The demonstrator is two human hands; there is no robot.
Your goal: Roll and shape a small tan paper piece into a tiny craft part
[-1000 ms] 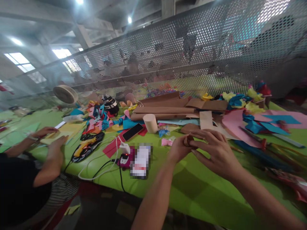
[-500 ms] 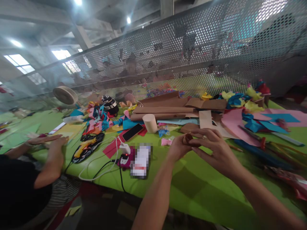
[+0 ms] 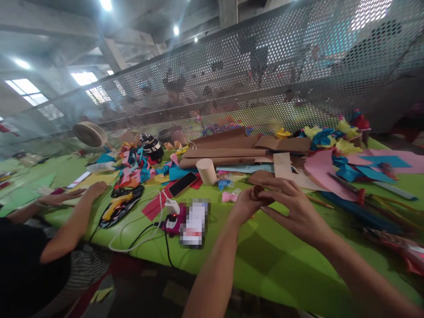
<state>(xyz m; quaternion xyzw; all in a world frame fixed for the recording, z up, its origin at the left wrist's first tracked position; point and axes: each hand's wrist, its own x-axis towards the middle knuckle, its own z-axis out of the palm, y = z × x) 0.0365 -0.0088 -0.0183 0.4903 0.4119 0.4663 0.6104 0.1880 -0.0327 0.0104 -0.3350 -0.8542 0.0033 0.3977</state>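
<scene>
Brown curled piece (image 3: 257,191) turns its round end into view, left hand (image 3: 244,205) clamping it above green table (image 3: 285,265), near right, right hand (image 3: 296,206) alongside, grip unclear; likely shaping, next wants steady hold.

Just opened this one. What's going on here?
The person's left hand and right hand hold a small brown piece, seemingly curled, between their fingers over the green table. A pale cylinder stands beyond them. Off to the left, a co-worker's hands are at some yellow paper.
</scene>
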